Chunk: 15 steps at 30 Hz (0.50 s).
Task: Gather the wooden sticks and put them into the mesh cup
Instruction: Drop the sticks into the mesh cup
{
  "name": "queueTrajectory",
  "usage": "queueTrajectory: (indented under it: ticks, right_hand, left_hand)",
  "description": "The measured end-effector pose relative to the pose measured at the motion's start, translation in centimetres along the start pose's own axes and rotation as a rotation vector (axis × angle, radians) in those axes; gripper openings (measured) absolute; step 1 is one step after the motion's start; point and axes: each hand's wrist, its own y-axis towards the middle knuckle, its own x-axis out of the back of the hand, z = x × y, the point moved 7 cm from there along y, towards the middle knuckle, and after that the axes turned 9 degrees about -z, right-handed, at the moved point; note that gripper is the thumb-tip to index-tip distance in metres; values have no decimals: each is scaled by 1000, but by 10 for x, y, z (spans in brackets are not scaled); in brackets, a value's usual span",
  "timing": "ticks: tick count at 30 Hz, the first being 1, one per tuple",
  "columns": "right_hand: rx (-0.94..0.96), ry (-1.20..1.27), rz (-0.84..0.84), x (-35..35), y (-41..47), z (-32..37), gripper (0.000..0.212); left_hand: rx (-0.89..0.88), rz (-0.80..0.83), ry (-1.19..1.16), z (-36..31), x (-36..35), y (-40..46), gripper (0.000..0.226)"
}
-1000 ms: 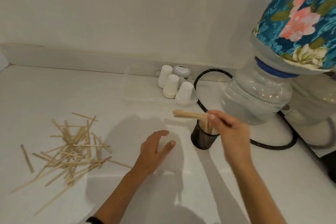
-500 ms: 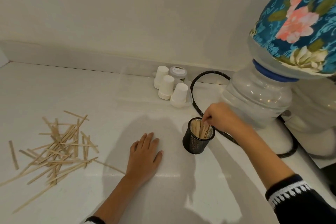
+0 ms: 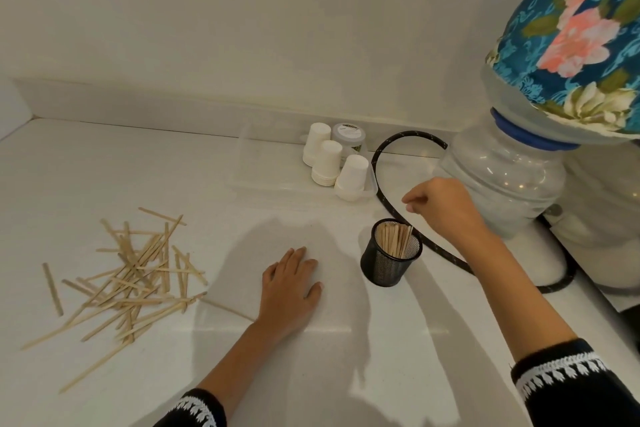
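A black mesh cup point(image 3: 388, 265) stands on the white counter, with several wooden sticks point(image 3: 394, 238) upright inside it. A loose pile of wooden sticks point(image 3: 135, 274) lies scattered at the left. My left hand point(image 3: 291, 291) rests flat on the counter, palm down, between the pile and the cup. My right hand point(image 3: 440, 206) hovers just above and behind the cup, fingers loosely curled, holding nothing.
A clear tray point(image 3: 263, 177) with stacked white paper cups point(image 3: 327, 163) and a small jar point(image 3: 348, 135) sits at the back. A black hose point(image 3: 384, 198) loops behind the mesh cup. A water bottle point(image 3: 509, 177) with a floral cover point(image 3: 581, 28) stands at right.
My right hand carried sticks to the cup, dropped them in, and has lifted away empty. My left hand settled flat on the counter.
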Motion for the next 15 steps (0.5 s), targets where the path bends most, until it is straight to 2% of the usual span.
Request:
queueTrajectory:
  ticks: [6, 10, 15]
  right_hand:
    - [-26, 193, 2, -23, -36, 38, 17]
    - [-39, 291, 117, -69, -67, 74, 17]
    - [-49, 308, 244, -125, -105, 130, 19]
  left_hand:
    - [-19, 57, -347, 14, 32, -5, 33]
    - [-36, -10, -308, 44, 68, -19, 30]
    - [5, -112, -196, 113, 122, -38, 29]
